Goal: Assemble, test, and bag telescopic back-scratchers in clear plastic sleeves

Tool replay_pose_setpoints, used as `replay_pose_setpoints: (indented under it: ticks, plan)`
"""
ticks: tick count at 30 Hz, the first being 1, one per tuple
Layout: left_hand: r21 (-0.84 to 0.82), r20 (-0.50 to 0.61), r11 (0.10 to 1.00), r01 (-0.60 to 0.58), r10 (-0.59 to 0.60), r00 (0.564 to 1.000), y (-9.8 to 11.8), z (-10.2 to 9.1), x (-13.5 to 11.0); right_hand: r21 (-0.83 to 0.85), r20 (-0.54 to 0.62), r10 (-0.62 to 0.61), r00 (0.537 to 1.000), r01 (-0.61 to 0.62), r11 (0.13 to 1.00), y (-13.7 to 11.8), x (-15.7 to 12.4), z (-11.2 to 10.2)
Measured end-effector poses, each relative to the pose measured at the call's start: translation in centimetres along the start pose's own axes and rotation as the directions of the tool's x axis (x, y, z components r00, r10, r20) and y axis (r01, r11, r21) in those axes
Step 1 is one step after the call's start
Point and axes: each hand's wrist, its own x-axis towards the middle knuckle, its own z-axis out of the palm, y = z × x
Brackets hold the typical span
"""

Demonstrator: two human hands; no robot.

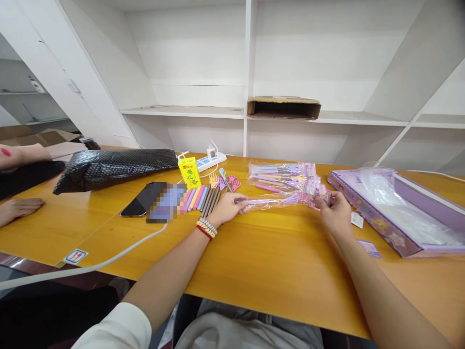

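Observation:
My left hand (227,207) pinches the handle end of a clear plastic sleeve holding a pastel hand-shaped back scratcher (271,200). My right hand (336,211) grips the sleeve's other end, near its pink header. The sleeve lies flat on the wooden table (269,261) between both hands. Behind it sits a pile of bagged scratchers (281,175). Left of my left hand, several loose scratchers (209,194) with pastel handles lie fanned out.
A yellow drink carton (189,172), a phone (142,199), a white power strip (210,160) and a black bubble mailer (116,167) lie at the left. A purple box with plastic wrap (403,208) is at right. Another person's hand (20,208) rests far left.

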Motion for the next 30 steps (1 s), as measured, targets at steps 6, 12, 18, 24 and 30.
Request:
replay_pose_setpoints:
  ticks: [6,12,18,24,30]
  plan:
    - [-0.071,0.013,0.997,0.006,-0.006,1.000,0.2,0.0,-0.1,0.138,-0.050,0.085,0.995,-0.078,0.987,-1.3,-0.1,-0.4]
    - [-0.252,-0.031,0.967,0.032,-0.041,0.999,0.6,0.0,-0.1,0.383,0.062,0.126,0.990,-0.140,0.913,-1.1,0.0,-0.2]
    - [-0.304,-0.057,0.951,0.062,-0.083,0.995,1.3,-0.4,-0.3,0.354,0.132,0.102,0.986,-0.143,0.924,0.0,0.3,0.0]
    - [-0.413,-0.012,0.908,0.066,-0.078,0.997,1.1,-0.7,-0.2,0.239,0.193,0.086,0.978,-0.131,0.962,0.7,0.4,0.4]
    - [-0.433,-0.046,0.899,0.069,-0.099,0.994,0.8,-1.0,0.0,0.192,0.266,0.047,0.963,-0.101,0.976,0.5,0.4,0.2]
